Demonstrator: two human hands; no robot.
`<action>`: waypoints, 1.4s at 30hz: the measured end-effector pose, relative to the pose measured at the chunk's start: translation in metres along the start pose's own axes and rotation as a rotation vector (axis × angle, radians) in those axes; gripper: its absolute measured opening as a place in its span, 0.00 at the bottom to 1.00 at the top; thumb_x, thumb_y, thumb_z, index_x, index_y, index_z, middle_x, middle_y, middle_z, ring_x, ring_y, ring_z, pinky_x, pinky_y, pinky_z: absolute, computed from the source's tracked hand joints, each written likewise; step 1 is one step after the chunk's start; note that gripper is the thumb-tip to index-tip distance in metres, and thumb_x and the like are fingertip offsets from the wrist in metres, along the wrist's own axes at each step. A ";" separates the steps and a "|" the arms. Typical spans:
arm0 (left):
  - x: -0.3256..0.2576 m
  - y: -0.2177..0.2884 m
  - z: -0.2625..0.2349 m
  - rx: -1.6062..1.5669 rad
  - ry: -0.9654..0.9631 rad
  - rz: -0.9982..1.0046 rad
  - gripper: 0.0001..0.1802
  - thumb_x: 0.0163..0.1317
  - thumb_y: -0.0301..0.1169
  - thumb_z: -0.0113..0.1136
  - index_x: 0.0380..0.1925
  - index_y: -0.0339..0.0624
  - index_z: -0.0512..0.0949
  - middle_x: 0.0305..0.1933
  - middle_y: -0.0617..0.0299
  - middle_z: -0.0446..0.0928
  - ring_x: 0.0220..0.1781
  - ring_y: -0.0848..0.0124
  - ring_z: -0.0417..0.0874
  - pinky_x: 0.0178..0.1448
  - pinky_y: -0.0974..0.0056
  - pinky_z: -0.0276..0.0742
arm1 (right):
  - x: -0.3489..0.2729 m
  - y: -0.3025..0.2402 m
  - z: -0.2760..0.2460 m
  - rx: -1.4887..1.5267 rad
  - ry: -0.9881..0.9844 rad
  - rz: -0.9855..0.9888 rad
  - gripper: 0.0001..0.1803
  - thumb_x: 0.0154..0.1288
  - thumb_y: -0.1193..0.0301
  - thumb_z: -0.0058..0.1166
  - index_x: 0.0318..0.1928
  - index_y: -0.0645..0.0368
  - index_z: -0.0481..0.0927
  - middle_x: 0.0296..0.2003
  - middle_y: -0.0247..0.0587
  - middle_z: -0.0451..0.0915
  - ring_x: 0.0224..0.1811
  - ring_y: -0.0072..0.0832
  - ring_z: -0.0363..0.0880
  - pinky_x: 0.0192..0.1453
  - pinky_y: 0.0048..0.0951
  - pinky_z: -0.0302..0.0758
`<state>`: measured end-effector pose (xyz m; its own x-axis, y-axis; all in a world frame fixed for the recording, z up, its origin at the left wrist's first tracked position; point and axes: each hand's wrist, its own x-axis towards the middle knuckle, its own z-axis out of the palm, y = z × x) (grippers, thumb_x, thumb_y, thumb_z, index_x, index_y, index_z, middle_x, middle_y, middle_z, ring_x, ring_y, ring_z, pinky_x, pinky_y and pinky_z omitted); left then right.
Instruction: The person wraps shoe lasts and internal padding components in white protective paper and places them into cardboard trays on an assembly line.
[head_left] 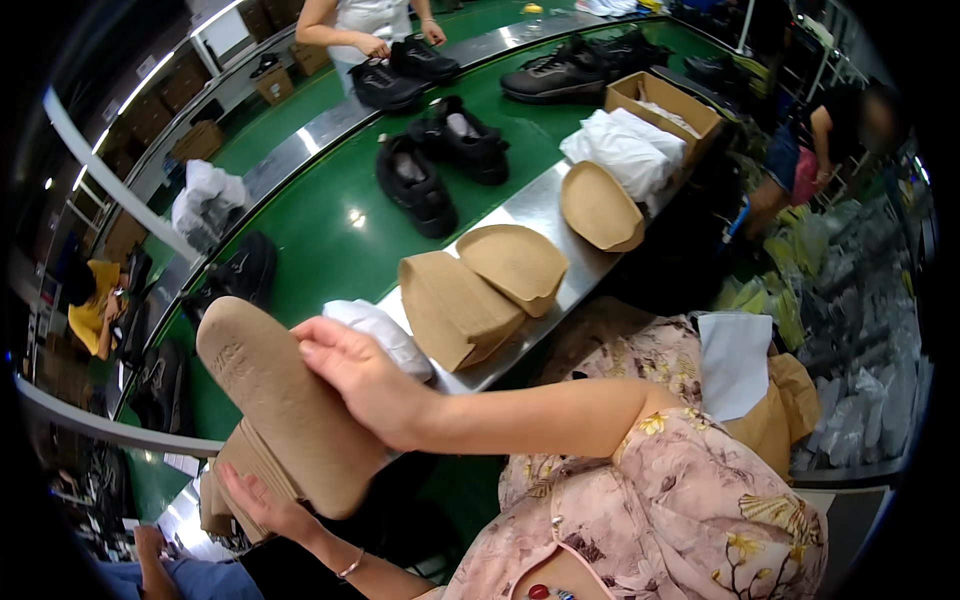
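My right hand (372,382) grips the edge of a long brown sole-shaped moulded pulp shoe insert (285,405), thumb on its face. Raised marks show near its upper end. Below it, my left hand (262,503), with a bracelet at the wrist, has its fingers stretched out beside a stack of brown pulp inserts (256,458). Whether the fingers touch the stack I cannot tell. On the metal ledge (530,208) lie a folded stack of brown inserts (450,310), a rounded insert (513,262) and another rounded insert (600,207).
Black shoes (415,185) stand on the green conveyor belt (320,220). White wrapped bundles (625,150) and an open carton (665,108) lie further along the ledge. Across the belt, a person (372,40) handles black shoes. Clear plastic bags (860,400) are heaped at right.
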<state>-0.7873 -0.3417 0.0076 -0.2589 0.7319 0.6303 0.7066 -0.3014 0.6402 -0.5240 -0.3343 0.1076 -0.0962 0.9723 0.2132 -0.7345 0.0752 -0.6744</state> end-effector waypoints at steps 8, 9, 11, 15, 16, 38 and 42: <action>-0.102 0.247 0.112 -1.551 -0.841 -0.663 0.22 0.67 0.40 0.45 0.54 0.35 0.65 0.56 0.54 0.70 0.56 0.64 0.74 0.58 0.60 0.72 | -0.132 -0.108 -0.123 -0.264 0.355 -0.222 0.11 0.70 0.71 0.37 0.47 0.62 0.71 0.38 0.29 0.74 0.42 0.12 0.68 0.48 0.16 0.66; -0.112 0.266 0.127 -1.536 -0.954 -0.691 0.22 0.67 0.39 0.46 0.54 0.34 0.65 0.55 0.54 0.71 0.54 0.65 0.75 0.56 0.61 0.73 | -0.152 -0.119 -0.140 -0.389 0.433 -0.283 0.11 0.70 0.71 0.37 0.47 0.62 0.71 0.38 0.30 0.74 0.43 0.13 0.69 0.49 0.16 0.66; -0.139 0.293 0.160 -1.510 -1.097 -0.769 0.21 0.67 0.39 0.47 0.52 0.33 0.66 0.52 0.55 0.73 0.51 0.66 0.77 0.53 0.62 0.75 | -0.198 -0.143 -0.170 -0.678 0.567 -0.325 0.12 0.71 0.71 0.37 0.48 0.62 0.71 0.39 0.32 0.74 0.45 0.15 0.69 0.50 0.17 0.67; -0.187 0.324 0.217 -1.425 -1.435 -1.028 0.18 0.68 0.38 0.45 0.49 0.35 0.68 0.49 0.56 0.75 0.49 0.66 0.78 0.52 0.61 0.75 | -0.321 -0.174 -0.275 -0.998 1.088 -0.532 0.15 0.70 0.68 0.40 0.50 0.63 0.72 0.45 0.38 0.75 0.47 0.25 0.74 0.53 0.25 0.69; -0.199 0.323 0.229 -1.404 -1.463 -1.112 0.19 0.68 0.39 0.44 0.50 0.36 0.68 0.51 0.57 0.75 0.51 0.64 0.77 0.54 0.59 0.74 | -0.357 -0.173 -0.312 -1.025 1.248 -0.605 0.16 0.70 0.67 0.39 0.50 0.63 0.73 0.46 0.39 0.76 0.50 0.24 0.73 0.53 0.26 0.69; -0.287 0.329 0.317 -0.908 -1.600 -1.365 0.17 0.67 0.35 0.47 0.48 0.33 0.73 0.50 0.58 0.76 0.52 0.71 0.76 0.58 0.67 0.68 | -0.552 -0.015 -0.605 -1.613 2.140 0.430 0.19 0.66 0.63 0.44 0.56 0.51 0.72 0.58 0.39 0.68 0.60 0.37 0.64 0.60 0.43 0.60; -0.288 0.336 0.328 -0.907 -1.659 -1.361 0.16 0.67 0.35 0.48 0.47 0.34 0.73 0.49 0.59 0.77 0.50 0.72 0.76 0.56 0.67 0.69 | -0.562 -0.025 -0.600 -1.680 2.102 0.066 0.08 0.59 0.72 0.53 0.40 0.59 0.78 0.43 0.41 0.74 0.45 0.36 0.72 0.48 0.34 0.69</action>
<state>-0.2596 -0.4534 -0.1028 0.7360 0.2209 -0.6399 0.1643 0.8587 0.4854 -0.0490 -0.7493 -0.4192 0.9356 -0.1431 0.3227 0.0580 -0.8394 -0.5403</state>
